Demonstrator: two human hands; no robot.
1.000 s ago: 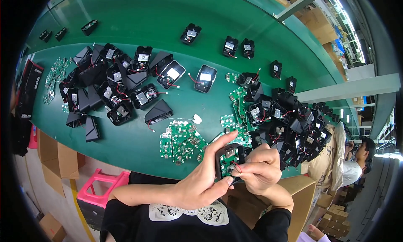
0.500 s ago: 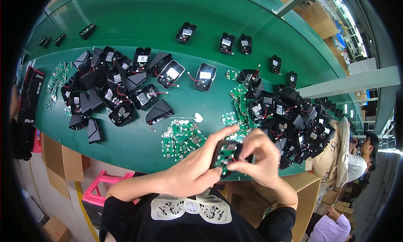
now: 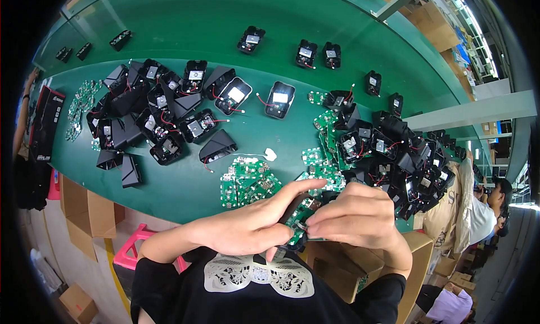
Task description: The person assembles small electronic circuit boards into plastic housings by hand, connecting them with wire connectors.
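My left hand [image 3: 256,225] grips a black plastic housing [image 3: 292,246] by its side, just in front of my chest. A green circuit board [image 3: 301,214] lies in the housing's open face, and my left thumb rests on its edge. The thumb and fingers of my right hand [image 3: 357,217] are pinched together over the board. What they hold is too small and covered to make out. Just beyond my left hand is a pile of loose green circuit boards [image 3: 247,180]; another pile of boards [image 3: 323,169] lies beyond my right hand.
Black housings with red wires lie heaped at the left [image 3: 143,107] and right [image 3: 408,161] of the green table [image 3: 169,197]. Several more housings [image 3: 251,40] stand along the back. Below the table are cardboard boxes [image 3: 90,211] and a pink stool [image 3: 132,251]. Other people are nearby.
My right hand has turned, its fingers now bunched lower over the board, and the red wire near them is hidden. The housing has tilted in my left hand. The whole view has shifted slightly.
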